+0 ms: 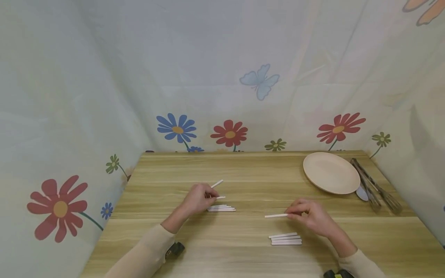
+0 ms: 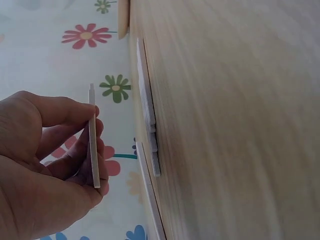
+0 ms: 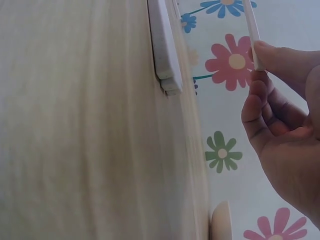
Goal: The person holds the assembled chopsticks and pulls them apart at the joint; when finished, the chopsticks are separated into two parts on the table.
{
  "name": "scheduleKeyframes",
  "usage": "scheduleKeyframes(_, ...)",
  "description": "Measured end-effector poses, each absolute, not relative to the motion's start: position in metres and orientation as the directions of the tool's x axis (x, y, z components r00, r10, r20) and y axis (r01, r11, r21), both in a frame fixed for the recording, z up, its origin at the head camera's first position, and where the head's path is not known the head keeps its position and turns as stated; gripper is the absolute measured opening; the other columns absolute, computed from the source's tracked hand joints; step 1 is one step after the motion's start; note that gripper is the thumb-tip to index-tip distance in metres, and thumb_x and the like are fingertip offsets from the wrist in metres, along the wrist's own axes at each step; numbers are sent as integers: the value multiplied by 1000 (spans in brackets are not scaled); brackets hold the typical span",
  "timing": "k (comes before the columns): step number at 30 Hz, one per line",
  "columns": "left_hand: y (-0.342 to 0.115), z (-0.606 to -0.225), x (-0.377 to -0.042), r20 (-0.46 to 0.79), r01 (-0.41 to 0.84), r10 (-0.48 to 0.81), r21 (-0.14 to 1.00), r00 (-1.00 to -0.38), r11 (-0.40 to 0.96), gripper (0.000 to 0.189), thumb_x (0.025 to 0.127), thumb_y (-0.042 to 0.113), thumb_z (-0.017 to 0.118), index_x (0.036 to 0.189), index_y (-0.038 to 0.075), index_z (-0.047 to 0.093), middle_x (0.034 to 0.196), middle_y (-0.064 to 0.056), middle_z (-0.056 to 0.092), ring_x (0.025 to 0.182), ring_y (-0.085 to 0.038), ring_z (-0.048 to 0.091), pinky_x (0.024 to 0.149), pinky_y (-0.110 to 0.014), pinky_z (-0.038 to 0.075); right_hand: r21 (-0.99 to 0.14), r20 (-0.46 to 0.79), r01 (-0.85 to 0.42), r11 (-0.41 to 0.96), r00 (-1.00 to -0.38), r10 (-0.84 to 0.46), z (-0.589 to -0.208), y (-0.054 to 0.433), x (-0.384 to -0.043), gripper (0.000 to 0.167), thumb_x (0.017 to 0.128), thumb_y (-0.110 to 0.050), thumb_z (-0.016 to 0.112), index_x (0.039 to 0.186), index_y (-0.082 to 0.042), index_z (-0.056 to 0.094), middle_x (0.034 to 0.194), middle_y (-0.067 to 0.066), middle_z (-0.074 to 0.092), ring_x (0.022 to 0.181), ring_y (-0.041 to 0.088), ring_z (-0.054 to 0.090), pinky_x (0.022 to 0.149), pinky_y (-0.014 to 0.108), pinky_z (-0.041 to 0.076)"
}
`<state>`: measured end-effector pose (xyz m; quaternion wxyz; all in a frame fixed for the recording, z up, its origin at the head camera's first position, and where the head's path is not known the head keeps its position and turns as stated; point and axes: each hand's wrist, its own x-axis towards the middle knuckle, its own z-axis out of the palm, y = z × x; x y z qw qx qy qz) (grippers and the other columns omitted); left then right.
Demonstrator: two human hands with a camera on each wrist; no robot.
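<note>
My left hand (image 1: 199, 199) pinches a thin white stick (image 2: 94, 150) between thumb and fingers, raised above the table. Just below it on the wood lies a small row of white sticks (image 1: 221, 208), side by side. A separate single stick (image 2: 150, 192) rests near that row in the left wrist view. On the other side, my right hand (image 1: 311, 217) holds another white stick (image 1: 276, 216) by one end between thumb and fingertips, its free end pointing left. Nearer to me lies a second bunch of white sticks (image 1: 286, 240), close together on the tabletop.
A round beige plate (image 1: 331, 172) sits at the back right of the wooden table (image 1: 243, 170). Beside it lie metal utensils (image 1: 377, 187), among them a spoon (image 1: 362, 193). A flower-printed cloth (image 1: 208, 58) hangs behind the table and along its sides.
</note>
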<state>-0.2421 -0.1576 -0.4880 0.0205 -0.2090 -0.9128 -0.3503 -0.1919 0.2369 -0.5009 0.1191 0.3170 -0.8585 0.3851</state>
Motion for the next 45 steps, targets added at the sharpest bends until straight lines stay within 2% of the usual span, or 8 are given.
scheduleKeyframes(12, -160, -493, -244, 175, 405, 382, 610, -907, 681, 7, 80, 3, 73, 85, 5, 77, 72, 3, 63, 63, -5, 53, 55, -19, 45, -631, 391, -609, 481, -785, -481, -504, 239, -187, 15, 79, -9, 79, 88, -21, 77, 85, -8, 69, 75, -2, 59, 59, 21, 49)
scheduleKeyframes(19, -161, -497, -246, 147, 397, 391, 596, -909, 698, 7, 80, 3, 74, 85, 6, 77, 72, 3, 62, 64, -7, 53, 57, -19, 45, -608, 394, -643, 466, -754, -525, -502, 239, -185, 11, 81, -10, 78, 88, -18, 77, 83, -2, 70, 73, -2, 57, 58, 20, 48)
scheduleKeyframes(23, -161, -498, -247, 128, 385, 391, 600, -911, 701, 6, 80, 2, 74, 85, 6, 77, 72, 3, 62, 65, -7, 53, 57, -20, 45, -610, 370, -633, 476, -759, -535, -503, 239, -184, 8, 82, -13, 77, 88, -18, 77, 83, 1, 71, 73, -2, 56, 58, 20, 47)
scheduleKeyframes(34, -166, -501, -249, 95, 380, 418, 629, -903, 678, 6, 81, 3, 74, 85, 7, 77, 78, 2, 69, 69, -6, 57, 63, -21, 48, -626, 307, -599, 500, -778, -548, -502, 241, -182, 9, 82, -14, 77, 87, -21, 77, 84, -1, 71, 78, -1, 60, 63, 23, 51)
scheduleKeyframes(38, -169, -503, -252, 96, 401, 447, 631, -890, 664, 6, 81, 4, 74, 85, 8, 77, 79, 2, 70, 72, -6, 59, 66, -21, 48, -625, 298, -598, 502, -777, -555, -502, 242, -182, 8, 82, -15, 77, 87, -21, 77, 84, -2, 71, 79, 0, 61, 65, 22, 51)
scheduleKeyframes(45, -172, -505, -255, 46, 368, 450, 652, -892, 663, 7, 81, 5, 74, 85, 9, 77, 80, 2, 70, 74, -5, 60, 67, -22, 49, -621, 294, -609, 494, -765, -573, -505, 242, -183, 7, 82, -15, 78, 87, -19, 77, 84, -4, 71, 78, -2, 60, 64, 22, 51)
